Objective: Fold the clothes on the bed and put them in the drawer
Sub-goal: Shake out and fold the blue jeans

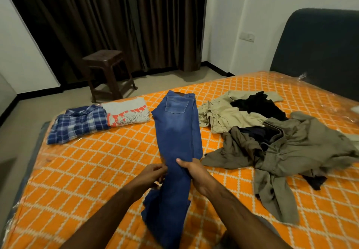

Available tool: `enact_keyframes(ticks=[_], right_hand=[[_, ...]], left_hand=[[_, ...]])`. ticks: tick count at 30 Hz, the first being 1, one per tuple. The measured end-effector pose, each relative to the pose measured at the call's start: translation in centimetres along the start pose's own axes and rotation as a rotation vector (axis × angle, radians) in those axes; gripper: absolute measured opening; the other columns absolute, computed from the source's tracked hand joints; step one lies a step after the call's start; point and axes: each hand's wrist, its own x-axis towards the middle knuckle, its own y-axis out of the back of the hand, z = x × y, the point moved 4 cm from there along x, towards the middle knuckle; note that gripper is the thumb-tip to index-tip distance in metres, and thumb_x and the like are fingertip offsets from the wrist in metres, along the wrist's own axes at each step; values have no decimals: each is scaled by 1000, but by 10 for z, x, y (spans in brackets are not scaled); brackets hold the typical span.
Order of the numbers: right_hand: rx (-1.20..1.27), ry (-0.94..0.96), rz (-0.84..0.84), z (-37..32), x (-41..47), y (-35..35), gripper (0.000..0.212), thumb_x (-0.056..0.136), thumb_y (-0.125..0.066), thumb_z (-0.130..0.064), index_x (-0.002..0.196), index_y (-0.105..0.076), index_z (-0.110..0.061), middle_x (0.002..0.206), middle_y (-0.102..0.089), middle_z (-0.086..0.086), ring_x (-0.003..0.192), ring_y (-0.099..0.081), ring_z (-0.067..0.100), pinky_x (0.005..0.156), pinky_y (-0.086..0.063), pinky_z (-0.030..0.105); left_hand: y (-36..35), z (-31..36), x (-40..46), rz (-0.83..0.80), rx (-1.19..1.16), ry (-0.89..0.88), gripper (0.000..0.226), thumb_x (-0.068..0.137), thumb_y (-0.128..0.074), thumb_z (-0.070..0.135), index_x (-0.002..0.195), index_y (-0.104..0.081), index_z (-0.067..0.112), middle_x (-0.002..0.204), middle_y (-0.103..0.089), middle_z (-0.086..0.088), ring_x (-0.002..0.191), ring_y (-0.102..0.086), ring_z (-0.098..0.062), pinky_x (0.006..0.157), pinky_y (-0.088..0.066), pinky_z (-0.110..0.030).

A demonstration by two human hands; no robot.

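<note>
A pair of blue jeans [177, 130] lies lengthwise on the orange quilted bed [93, 163], folded leg on leg, waistband at the far end. My left hand [153, 173] pinches the left edge of the legs near the knees. My right hand [191, 168] grips the right edge at the same height, thumb on top of the denim. The leg ends are bunched up between my forearms. A folded blue plaid shirt [77, 123] and a folded grey printed T-shirt [128, 113] lie at the far left of the bed.
An unfolded heap lies to the right: beige trousers [221, 112], a black garment [258, 104], an olive garment [287, 151]. A brown plastic stool [108, 71] stands on the floor beyond the bed, before dark curtains. A dark headboard [320, 50] rises at the right. No drawer is in view.
</note>
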Motion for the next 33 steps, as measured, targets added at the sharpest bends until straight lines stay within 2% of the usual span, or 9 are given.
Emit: enact_keyframes(ticks=[5, 8, 10, 14, 16, 20, 27, 29, 33], right_hand=[[301, -59, -27, -13, -13, 38, 33, 101, -59, -20, 130, -63, -7, 127, -69, 14, 118, -66, 30, 100, -52, 43], [348, -92, 56, -15, -15, 67, 32, 102, -56, -22, 130, -63, -7, 125, -70, 15, 116, -67, 33, 95, -53, 44], [347, -105, 107, -15, -13, 81, 31, 102, -57, -23, 126, -65, -6, 121, -71, 15, 110, -69, 33, 84, -55, 43], [174, -202, 151, -7, -8, 102, 30, 100, -61, -25, 123, -67, -5, 115, -74, 14, 106, -70, 32, 77, -55, 41], [57, -267, 175, 6, -8, 110, 33, 97, -65, -24, 124, -67, -4, 113, -75, 14, 104, -70, 34, 78, -55, 42], [6, -283, 156, 29, -11, 112, 42, 87, -77, -23, 124, -68, -6, 115, -74, 13, 106, -71, 32, 90, -56, 43], [20, -200, 88, 42, -14, 90, 48, 84, -77, -6, 129, -63, -8, 117, -74, 10, 105, -72, 29, 86, -58, 43], [119, -169, 45, 36, -12, 84, 52, 83, -73, 3, 132, -61, -7, 123, -71, 14, 112, -68, 34, 95, -55, 48], [341, -162, -91, 18, -18, 61, 49, 84, -68, 5, 132, -61, -1, 130, -65, 22, 115, -65, 40, 94, -56, 48]], left_hand=[[-8, 5, 0, -62, -108, -61, 21, 96, -56, 27, 88, -64, 9, 87, -66, -8, 80, -63, -18, 65, -49, -27], [-16, 6, 6, -166, -427, -6, 19, 78, -53, 27, 66, -49, 14, 66, -47, -5, 55, -50, -15, 54, -45, -25], [-25, 4, 8, -241, -477, 54, 27, 91, -43, 23, 67, -48, 12, 63, -47, -6, 50, -53, -18, 47, -48, -28], [-25, -29, 32, -11, 242, 6, 11, 92, -54, 23, 97, -56, 13, 97, -61, -10, 83, -65, -26, 60, -58, -44], [-21, -50, 46, 184, 630, -10, 44, 77, -62, 44, 111, -54, 18, 116, -53, -6, 107, -56, -26, 86, -52, -45], [-29, -63, 52, 306, 471, 136, 81, 67, -66, 74, 121, -46, 18, 117, -51, 1, 107, -56, -24, 84, -41, -38], [-36, -52, 60, 479, 976, -31, 16, 89, -52, 35, 97, -59, 24, 108, -49, -1, 106, -48, -26, 89, -37, -45], [-35, -48, 64, 449, 735, -134, 11, 89, -47, 25, 88, -56, 20, 97, -54, -2, 94, -53, -26, 79, -40, -41], [-35, -31, 52, 253, -522, 107, 22, 93, -46, 0, 95, -67, 3, 95, -72, -20, 76, -68, -28, 69, -55, -36]])
